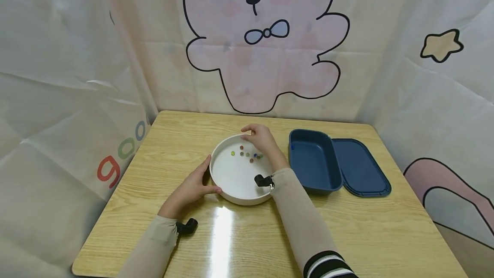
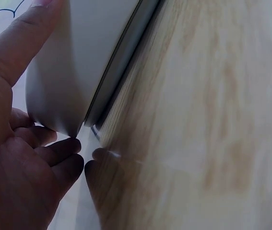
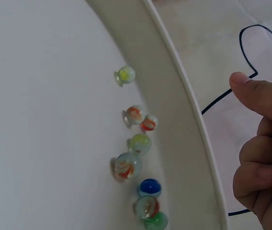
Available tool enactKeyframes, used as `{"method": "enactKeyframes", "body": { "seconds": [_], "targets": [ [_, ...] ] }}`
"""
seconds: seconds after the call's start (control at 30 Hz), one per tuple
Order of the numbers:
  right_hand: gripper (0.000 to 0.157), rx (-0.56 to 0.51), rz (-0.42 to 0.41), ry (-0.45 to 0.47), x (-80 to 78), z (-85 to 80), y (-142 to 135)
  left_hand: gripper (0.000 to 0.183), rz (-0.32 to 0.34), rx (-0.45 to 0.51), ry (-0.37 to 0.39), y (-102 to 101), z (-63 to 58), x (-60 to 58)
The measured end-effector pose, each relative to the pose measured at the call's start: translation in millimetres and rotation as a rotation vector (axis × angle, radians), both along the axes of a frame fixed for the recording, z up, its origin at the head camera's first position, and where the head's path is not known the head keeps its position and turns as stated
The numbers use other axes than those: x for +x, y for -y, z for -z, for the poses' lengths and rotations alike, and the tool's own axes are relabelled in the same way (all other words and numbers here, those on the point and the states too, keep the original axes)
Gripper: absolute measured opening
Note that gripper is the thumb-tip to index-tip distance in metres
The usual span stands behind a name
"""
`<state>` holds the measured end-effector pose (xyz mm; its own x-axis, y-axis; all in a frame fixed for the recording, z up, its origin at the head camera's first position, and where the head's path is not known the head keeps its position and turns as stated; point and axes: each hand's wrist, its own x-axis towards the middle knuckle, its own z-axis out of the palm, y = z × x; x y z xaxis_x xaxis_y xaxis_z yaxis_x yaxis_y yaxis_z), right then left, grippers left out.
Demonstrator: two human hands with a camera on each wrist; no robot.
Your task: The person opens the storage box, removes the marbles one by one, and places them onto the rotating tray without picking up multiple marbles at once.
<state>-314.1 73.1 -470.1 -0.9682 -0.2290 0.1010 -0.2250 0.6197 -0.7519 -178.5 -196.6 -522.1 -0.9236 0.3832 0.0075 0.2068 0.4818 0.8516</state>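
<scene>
A round white shallow dish (image 1: 234,177) sits on the wooden table, with several small glass marbles (image 3: 128,166) gathered toward its far side; yellow, orange, blue and green show in them. My left hand (image 1: 197,183) holds the dish at its near left, the thumb at the front wall and the fingers curved round the side and low edge. At the far right rim is my right hand (image 1: 261,138), just beyond the wall in the right wrist view. Its thumb (image 3: 258,93) points out, the other fingers are loosely curled, and nothing shows between them.
Right of the dish stands a dark blue rectangular container (image 1: 314,162), with a small blue spot, perhaps a marble, near its far left corner. Its dark blue lid (image 1: 360,166) lies alongside. A printed cloth backdrop (image 1: 162,55) borders the table (image 1: 177,136) at the back and sides.
</scene>
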Motion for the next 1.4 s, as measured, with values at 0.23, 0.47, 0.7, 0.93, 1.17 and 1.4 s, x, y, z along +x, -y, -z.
{"method": "enactKeyframes", "body": {
  "seconds": [0.23,0.47,0.7,0.93,1.17,1.4],
  "targets": [
    [0.027,-0.039,-0.001,-0.091,11.2,-26.9,-11.9,0.128,-0.002,0.003,0.002,-1.5,0.8,-3.0],
    [0.027,-0.071,0.053,-0.133,22.9,-47.6,-41.1,0.132,-0.010,-0.003,0.002,3.4,1.7,0.2],
    [0.033,-0.072,0.103,-0.167,21.5,-60.0,-74.3,0.130,-0.031,0.009,0.002,8.9,-1.4,0.0],
    [0.033,-0.079,0.200,-0.106,25.7,-58.3,-118.3,0.130,0.007,0.025,0.047,1.3,3.6,-1.1],
    [0.036,-0.065,0.225,-0.130,14.2,-47.9,-154.5,0.131,-0.024,0.020,0.023,1.6,5.7,0.9],
    [0.035,0.024,0.226,-0.065,3.2,-29.4,-183.2,0.131,0.003,0.026,0.031,0.3,6.3,0.0]
  ]
}}
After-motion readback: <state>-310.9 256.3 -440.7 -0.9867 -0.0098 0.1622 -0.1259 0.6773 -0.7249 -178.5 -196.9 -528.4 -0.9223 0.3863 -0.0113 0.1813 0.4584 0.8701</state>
